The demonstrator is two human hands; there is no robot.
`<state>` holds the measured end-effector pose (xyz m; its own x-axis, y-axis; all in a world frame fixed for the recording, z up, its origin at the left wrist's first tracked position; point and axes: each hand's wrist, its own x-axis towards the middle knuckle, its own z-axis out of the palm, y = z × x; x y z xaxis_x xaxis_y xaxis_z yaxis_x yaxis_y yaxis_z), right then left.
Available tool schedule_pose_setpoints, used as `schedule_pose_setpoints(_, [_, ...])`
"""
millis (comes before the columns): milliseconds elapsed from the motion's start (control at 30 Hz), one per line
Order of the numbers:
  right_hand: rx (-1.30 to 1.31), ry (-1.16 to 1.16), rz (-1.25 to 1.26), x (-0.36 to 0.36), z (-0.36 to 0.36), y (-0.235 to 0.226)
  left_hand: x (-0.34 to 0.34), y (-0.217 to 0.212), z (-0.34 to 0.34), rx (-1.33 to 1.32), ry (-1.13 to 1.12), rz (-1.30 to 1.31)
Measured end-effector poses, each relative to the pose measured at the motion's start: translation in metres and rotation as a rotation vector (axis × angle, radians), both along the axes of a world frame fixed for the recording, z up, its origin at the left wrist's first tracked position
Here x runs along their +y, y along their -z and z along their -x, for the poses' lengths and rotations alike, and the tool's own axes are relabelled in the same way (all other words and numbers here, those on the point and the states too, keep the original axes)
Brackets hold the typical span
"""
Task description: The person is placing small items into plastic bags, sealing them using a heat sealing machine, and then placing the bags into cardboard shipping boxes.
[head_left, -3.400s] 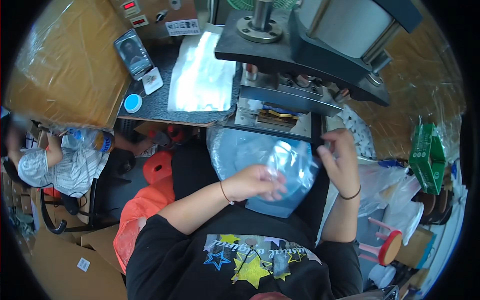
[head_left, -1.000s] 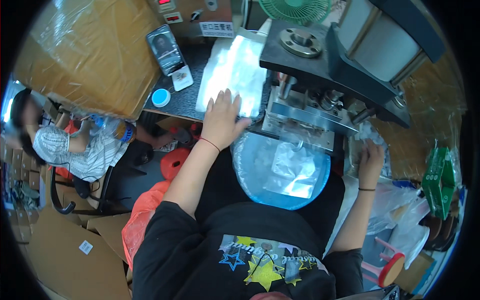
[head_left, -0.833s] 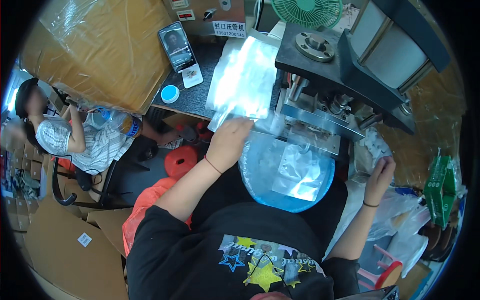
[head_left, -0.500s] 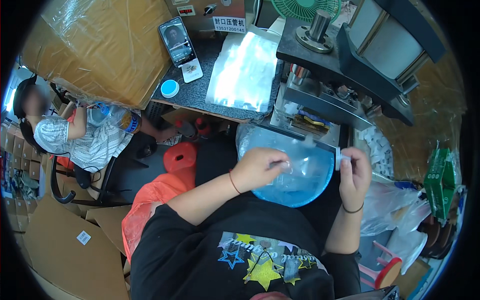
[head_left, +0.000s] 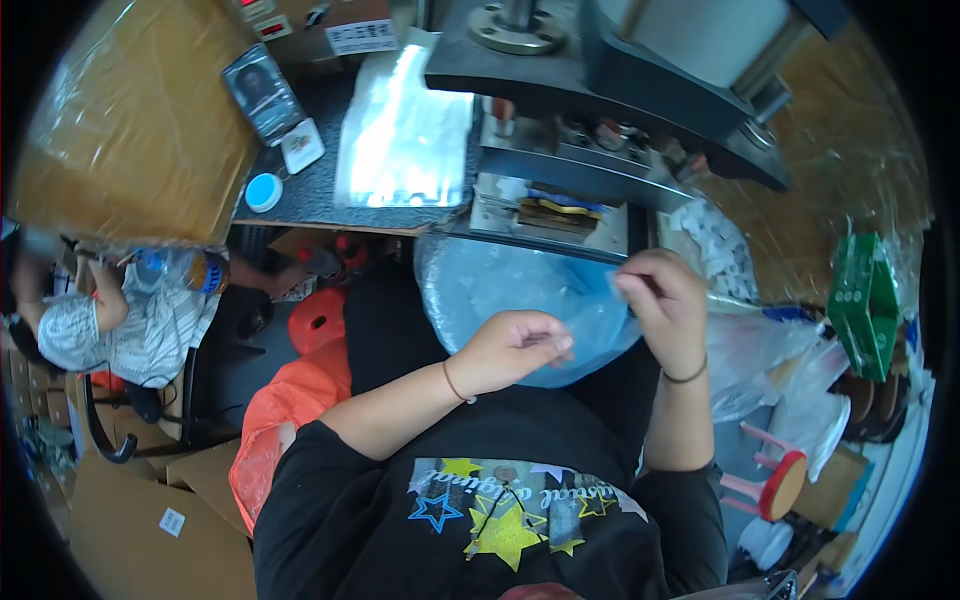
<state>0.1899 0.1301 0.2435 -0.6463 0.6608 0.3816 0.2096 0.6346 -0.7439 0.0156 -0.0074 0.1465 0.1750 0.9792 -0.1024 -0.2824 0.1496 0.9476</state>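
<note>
A blue basin [head_left: 560, 378] lined with clear plastic film sits in front of me, below the metal press machine [head_left: 590, 160]. Over its front part hovers my left hand [head_left: 508, 350], fingers curled and the thumb drawn up to them. Something pale and see-through may be at those fingertips, too small to name. My right hand [head_left: 663, 300] is raised at the basin's right side, its thumb and fingers pinched together. Whatever lies in that pinch is blurred and cannot be made out. Small white pieces [head_left: 715, 240] lie heaped beyond the right hand.
Flat silvery bags [head_left: 405, 130], a phone [head_left: 262, 90] on a stand and a blue-lidded jar [head_left: 263, 192] occupy the dark tabletop. A red stool [head_left: 317, 320] is at the left, and another person [head_left: 110, 310] sits farther left. A green box [head_left: 862, 300] stands at right.
The view has shifted, so most surroundings sit farther left. The clear-white piece at my right fingers no longer shows. My right hand has turned inward, and my left fingers have loosened slightly.
</note>
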Motion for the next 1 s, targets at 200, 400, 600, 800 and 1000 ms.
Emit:
schedule_pose_setpoints(200, [-0.119,-0.069,-0.011,0.009,-0.016,0.001,0.002,-0.012,-0.002,-0.15,0.042,0.225])
schedule_pose_setpoints(400, [0.03,0.147,0.112,0.011,-0.017,-0.006,0.003,0.004,-0.012,-0.095,-0.003,0.123])
schedule_pose_setpoints(600, [-0.172,0.039,0.045,0.002,-0.007,-0.003,-0.001,-0.003,-0.007,-0.081,-0.018,0.155])
schedule_pose_setpoints(800, [-0.331,-0.181,-0.001,0.01,-0.02,-0.006,-0.002,-0.006,-0.011,-0.207,0.115,0.274])
schedule_pose_setpoints(1000, [-0.661,0.499,-0.434,0.073,-0.062,0.024,0.015,0.0,0.015,-0.245,-0.023,0.33])
